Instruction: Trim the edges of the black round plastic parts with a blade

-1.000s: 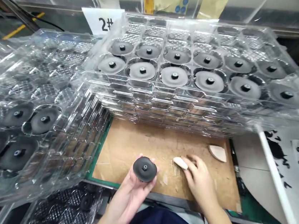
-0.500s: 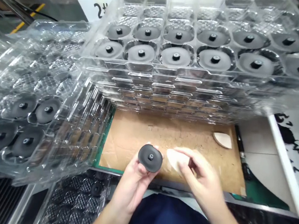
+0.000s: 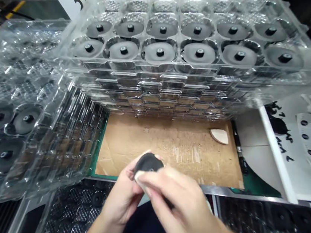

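My left hand (image 3: 125, 188) is closed around a black rounded disc (image 3: 147, 162) with a small post at its centre, held above the near edge of a cardboard sheet (image 3: 124, 139). My right hand (image 3: 179, 201) pinches a thin cream-coloured pad (image 3: 141, 178) and holds it at the disc's near edge. The right fingers cover much of the pad and part of the disc. Farther off on the cardboard lies a cream leaf-shaped piece (image 3: 220, 136), touched by neither hand.
A tall stack of clear plastic trays (image 3: 160, 70) stands behind the cardboard, its top tray bearing similar black discs. Another tray stack (image 3: 42, 144) rises at left. A white panel (image 3: 276, 152) borders the right side. More trays (image 3: 77, 208) sit below the table edge.
My right hand has brought the cream pad leftward from beside the disc onto its near edge. The disc has tilted in my left hand. The whole view has shifted somewhat.
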Demonstrator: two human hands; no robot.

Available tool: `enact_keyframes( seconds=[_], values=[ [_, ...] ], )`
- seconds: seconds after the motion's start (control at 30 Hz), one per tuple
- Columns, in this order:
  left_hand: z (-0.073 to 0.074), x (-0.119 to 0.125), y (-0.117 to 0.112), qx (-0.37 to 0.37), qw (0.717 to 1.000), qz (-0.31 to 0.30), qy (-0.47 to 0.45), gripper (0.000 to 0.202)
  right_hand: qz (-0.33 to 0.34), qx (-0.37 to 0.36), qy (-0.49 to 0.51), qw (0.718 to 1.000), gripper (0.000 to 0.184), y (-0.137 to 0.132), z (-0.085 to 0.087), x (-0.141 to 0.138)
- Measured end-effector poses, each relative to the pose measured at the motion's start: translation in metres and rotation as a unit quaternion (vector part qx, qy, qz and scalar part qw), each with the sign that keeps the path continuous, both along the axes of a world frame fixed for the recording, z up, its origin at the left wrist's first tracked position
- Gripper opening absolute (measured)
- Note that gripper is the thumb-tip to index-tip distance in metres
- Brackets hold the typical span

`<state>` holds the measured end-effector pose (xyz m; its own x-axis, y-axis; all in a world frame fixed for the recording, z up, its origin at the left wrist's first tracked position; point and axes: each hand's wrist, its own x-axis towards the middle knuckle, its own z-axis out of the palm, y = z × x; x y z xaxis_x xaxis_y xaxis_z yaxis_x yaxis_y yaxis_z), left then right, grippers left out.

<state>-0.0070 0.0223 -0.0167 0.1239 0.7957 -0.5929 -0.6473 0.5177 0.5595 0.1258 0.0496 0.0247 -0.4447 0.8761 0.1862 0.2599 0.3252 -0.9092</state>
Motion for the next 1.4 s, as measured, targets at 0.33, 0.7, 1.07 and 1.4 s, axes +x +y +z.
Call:
enact_keyframes(
  seconds=[0.33,0.7,1.07,1.4],
  values=[
    [-0.001,-0.002,0.001,0.017,0.999,-0.022,-0.031,0.059,0.025,-0.013,0.006,1.000,0.020,0.003,0.002,0.013],
    [0.012,-0.002,0.004,0.046,0.998,-0.005,-0.046,0.055,-0.016,-0.040,-0.044,0.998,0.019,-0.009,0.010,0.022],
    [0.005,-0.006,-0.002,0.034,0.998,0.048,-0.022,0.059,-0.137,-0.096,-0.103,0.980,0.019,0.009,-0.045,0.036],
    [0.005,-0.006,-0.002,0.021,0.998,0.049,-0.015,0.063,-0.197,-0.119,-0.212,0.950,0.033,-0.037,-0.133,0.047]
  ],
)
